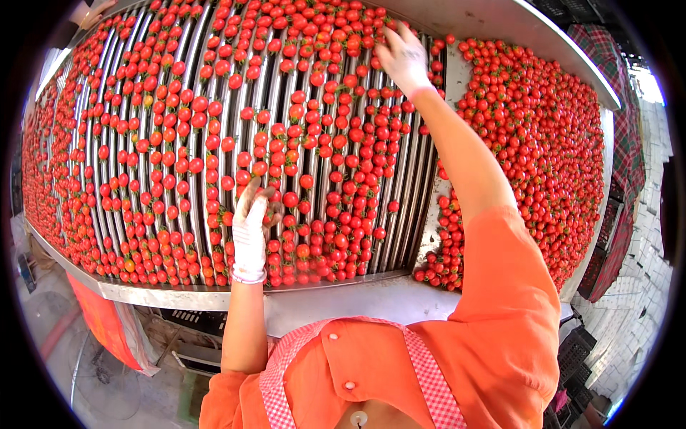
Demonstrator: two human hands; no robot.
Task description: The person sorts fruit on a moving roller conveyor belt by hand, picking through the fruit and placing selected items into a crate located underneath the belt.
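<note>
My left hand (249, 232), in a white glove with darkened fingertips, hovers over the middle of a metal roller conveyor (400, 193). Its fingers are bent but apart, next to a cherry tomato (259, 169), and I see nothing held between them. At the far side, near the conveyor's right end, my right hand (404, 63) reaches out in a similar pale glove. Its fingers are spread above small red tomatoes (350, 39), and its palm side is hidden. Tomatoes with green stalks lie in rows between the rollers.
Right of the rollers, a metal tray (606, 143) holds a deep heap of cherry tomatoes (536, 136). A metal rim (171, 297) runs along my side. Another person's hand (96, 13) shows at the far left. Black crates (575, 350) stand at the lower right, beside a plaid cloth (620, 129).
</note>
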